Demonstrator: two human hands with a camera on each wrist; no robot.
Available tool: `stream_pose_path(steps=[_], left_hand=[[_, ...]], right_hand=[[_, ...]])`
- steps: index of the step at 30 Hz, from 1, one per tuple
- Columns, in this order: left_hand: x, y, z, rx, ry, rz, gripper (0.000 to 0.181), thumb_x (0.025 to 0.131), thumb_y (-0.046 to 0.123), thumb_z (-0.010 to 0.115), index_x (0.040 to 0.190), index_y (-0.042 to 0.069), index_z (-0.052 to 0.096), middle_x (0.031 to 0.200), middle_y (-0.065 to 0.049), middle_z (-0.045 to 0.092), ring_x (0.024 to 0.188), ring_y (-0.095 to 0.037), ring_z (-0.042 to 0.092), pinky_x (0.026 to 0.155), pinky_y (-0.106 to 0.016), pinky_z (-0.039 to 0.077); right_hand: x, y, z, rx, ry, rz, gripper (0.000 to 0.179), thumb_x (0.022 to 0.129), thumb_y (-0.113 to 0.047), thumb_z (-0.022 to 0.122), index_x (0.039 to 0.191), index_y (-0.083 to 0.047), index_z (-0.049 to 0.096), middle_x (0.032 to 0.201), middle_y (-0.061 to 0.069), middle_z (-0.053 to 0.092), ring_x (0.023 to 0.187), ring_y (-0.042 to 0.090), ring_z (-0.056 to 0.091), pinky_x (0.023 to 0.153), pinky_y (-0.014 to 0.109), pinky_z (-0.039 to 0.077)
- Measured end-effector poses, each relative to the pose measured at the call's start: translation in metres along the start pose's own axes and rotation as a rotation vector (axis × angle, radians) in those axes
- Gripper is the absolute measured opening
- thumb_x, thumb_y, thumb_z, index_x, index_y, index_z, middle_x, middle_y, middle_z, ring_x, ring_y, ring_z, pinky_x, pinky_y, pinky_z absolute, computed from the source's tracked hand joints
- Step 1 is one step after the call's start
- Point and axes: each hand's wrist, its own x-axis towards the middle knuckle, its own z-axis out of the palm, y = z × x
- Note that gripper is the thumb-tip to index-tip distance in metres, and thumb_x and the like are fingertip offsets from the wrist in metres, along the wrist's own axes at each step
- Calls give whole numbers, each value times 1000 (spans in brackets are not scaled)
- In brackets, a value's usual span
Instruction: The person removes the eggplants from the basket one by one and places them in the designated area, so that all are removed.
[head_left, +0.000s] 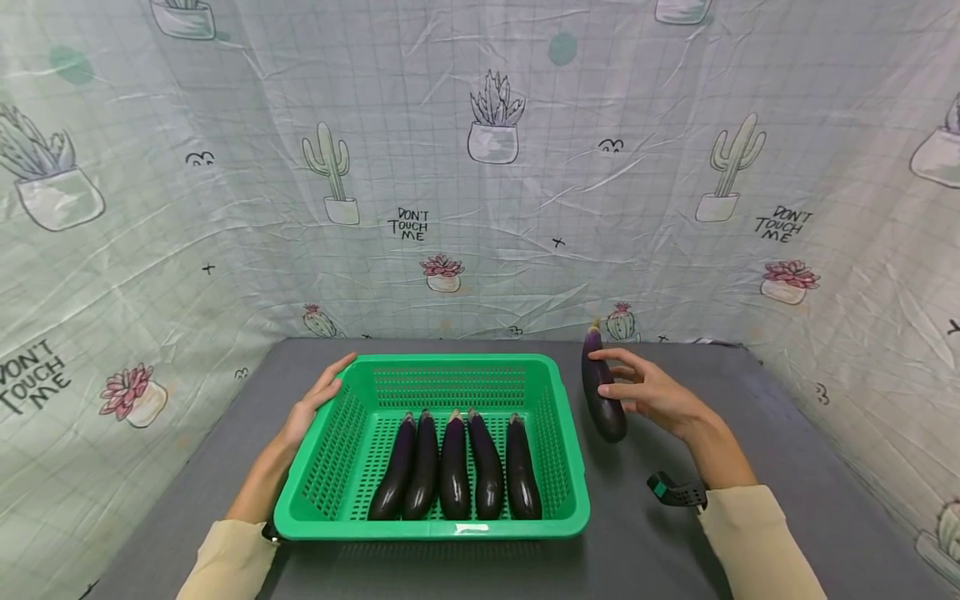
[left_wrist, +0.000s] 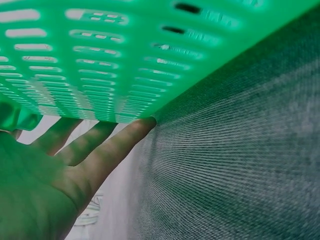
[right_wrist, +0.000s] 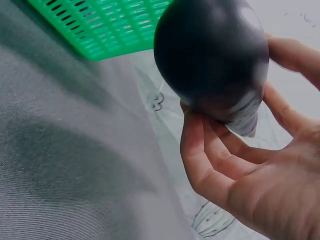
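Observation:
A glossy dark purple eggplant (head_left: 603, 408) is lifted to the right of a green plastic basket (head_left: 465, 529). My right hand (head_left: 651, 395) grips it about its middle, thumb on one side and fingers curled round the other. In the right wrist view its rounded end (right_wrist: 210, 55) faces the camera, and the stem end is mostly hidden. My left hand (head_left: 303, 412) lies along the basket's left side near the far corner. Its fingers (left_wrist: 117, 150) stretch out fairly straight against the slotted outer wall. Several eggplants (head_left: 454, 475) lie side by side inside, stems pointing away.
The basket stands on a grey cloth-covered table (head_left: 630, 533). Behind and at both sides hangs a pale curtain (head_left: 480, 208) printed with potted cacti. A black strap (head_left: 677, 490) sticks out at my right wrist.

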Motion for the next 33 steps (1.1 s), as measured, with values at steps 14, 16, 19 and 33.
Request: stream_pose_path(steps=[14,16,19,33], left_hand=[[-2,1,2,-39,2,9,58,116,26,21,167,5,3,168,-29,1,137,3,44,106,-15,44],[-1,1,2,-14,9,13,58,115,26,21,167,5,5,169,-28,1,137,4,42,105,-14,42],[0,1,3,-1,10,15,57,115,26,21,167,5,5,170,-27,0,138,3,41,105,-14,41],[1,1,2,-24,8,8,58,115,26,21,167,5,5,170,-27,-1,137,1,42,106,-15,42]], right_hand=[[12,27,-5,-6,1,86,71,98,-24,73,159,-14,38,170,26,11,156,48,15,106,58,41],[13,30,-5,-7,7,96,71,98,-24,73,159,-14,37,170,27,11,155,48,17,106,61,40],[14,34,-6,-14,15,111,70,99,-24,72,159,-14,37,169,29,12,153,50,24,109,67,38],[20,48,-2,4,40,133,65,99,-19,70,158,-16,42,164,28,28,131,34,54,94,40,47]])
